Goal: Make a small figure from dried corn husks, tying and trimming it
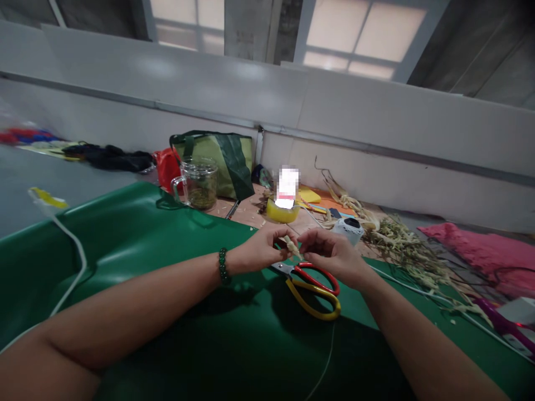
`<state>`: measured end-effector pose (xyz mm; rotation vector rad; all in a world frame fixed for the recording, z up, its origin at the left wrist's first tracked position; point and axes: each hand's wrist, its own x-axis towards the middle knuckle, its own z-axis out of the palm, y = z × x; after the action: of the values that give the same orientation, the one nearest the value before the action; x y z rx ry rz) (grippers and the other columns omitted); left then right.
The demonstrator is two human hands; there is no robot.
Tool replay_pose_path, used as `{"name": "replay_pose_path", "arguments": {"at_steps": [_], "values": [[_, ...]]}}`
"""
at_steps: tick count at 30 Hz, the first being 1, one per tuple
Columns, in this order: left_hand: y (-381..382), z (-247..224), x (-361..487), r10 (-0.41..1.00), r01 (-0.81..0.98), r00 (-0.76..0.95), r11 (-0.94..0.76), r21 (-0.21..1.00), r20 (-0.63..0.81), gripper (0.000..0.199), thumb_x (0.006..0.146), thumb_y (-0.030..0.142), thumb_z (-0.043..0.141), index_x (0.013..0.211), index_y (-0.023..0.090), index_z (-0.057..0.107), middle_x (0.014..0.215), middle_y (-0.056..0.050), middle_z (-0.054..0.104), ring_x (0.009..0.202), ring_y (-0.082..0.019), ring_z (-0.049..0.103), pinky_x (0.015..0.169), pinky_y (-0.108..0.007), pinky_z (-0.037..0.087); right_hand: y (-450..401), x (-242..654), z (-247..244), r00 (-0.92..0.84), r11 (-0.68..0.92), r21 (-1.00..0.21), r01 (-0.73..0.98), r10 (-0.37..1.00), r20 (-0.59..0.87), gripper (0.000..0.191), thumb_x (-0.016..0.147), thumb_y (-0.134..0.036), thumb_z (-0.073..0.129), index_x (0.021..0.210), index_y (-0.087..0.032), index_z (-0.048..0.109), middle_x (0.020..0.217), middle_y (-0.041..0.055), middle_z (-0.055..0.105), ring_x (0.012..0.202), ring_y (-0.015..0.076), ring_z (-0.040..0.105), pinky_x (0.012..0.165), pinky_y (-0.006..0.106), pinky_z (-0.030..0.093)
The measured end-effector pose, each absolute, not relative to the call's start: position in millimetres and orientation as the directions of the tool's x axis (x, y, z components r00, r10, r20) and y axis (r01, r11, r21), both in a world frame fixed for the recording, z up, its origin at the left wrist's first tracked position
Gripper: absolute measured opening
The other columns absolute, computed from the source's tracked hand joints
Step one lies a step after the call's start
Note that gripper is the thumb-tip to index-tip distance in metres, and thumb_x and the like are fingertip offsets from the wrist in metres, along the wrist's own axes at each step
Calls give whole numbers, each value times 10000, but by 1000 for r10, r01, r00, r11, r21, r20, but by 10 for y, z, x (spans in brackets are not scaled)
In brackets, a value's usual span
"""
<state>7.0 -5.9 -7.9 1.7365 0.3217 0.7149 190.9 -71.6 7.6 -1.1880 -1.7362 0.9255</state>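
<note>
Between my two hands is a small pale piece of dried plant material. My left hand, with a green bead bracelet at the wrist, pinches it from the left. The fingertips of my right hand are closed at its right end. Scissors with one red and one yellow handle lie just below the hands on the green sheet, their blades partly hidden by my left hand. A thin pale thread runs down from near the scissors.
Behind stand a glass mug, a green bag, a lit phone by a yellow tape roll and a white spool. Dried stalks and pink cloth lie right. White cables cross both sides.
</note>
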Motion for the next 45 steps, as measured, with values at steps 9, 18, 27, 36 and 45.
{"name": "replay_pose_path", "arguments": {"at_steps": [9, 18, 27, 36, 45], "values": [[-29, -91, 72, 593, -136, 757, -269, 954, 275, 226, 710, 221, 747, 745, 132, 543, 683, 21, 582, 633, -76, 528, 611, -193, 433, -701, 1906, 55, -213, 207, -913, 353, 967, 137, 271, 674, -288, 724, 895, -183, 607, 781, 28, 699, 703, 155, 671, 664, 300, 561], [-17, -65, 57, 618, -49, 758, -265, 963, 208, 160, 705, 90, 696, 749, 124, 546, 686, 21, 579, 617, -74, 532, 597, -189, 431, -694, 1965, 99, -206, 186, -876, 446, 973, 102, 239, 655, -249, 669, 871, -174, 597, 642, -20, 632, 585, 119, 590, 555, 253, 477], [-19, -84, 62, 596, -107, 778, -187, 977, 199, 219, 682, 163, 742, 744, 131, 535, 691, 16, 589, 641, -81, 551, 640, -212, 448, -686, 1908, 72, -222, 264, -828, 494, 959, 174, 206, 706, -338, 654, 829, -173, 642, 819, 39, 661, 781, 169, 631, 718, 316, 513], [15, -66, 62, 650, -58, 748, -142, 988, 137, 189, 678, 74, 693, 749, 130, 527, 680, 14, 605, 654, -96, 583, 657, -225, 461, -675, 1996, 143, -175, 183, -845, 502, 979, 108, 261, 651, -339, 707, 832, -167, 632, 753, 29, 667, 740, 175, 651, 686, 309, 538], [39, -37, 69, 688, -38, 722, -70, 997, 76, 176, 702, 6, 646, 731, 126, 521, 672, 20, 607, 640, -78, 584, 649, -212, 453, -664, 2193, 251, -184, 216, -816, 536, 973, 136, 231, 641, -332, 719, 806, -183, 659, 758, 36, 667, 726, 166, 638, 681, 296, 523]]}}
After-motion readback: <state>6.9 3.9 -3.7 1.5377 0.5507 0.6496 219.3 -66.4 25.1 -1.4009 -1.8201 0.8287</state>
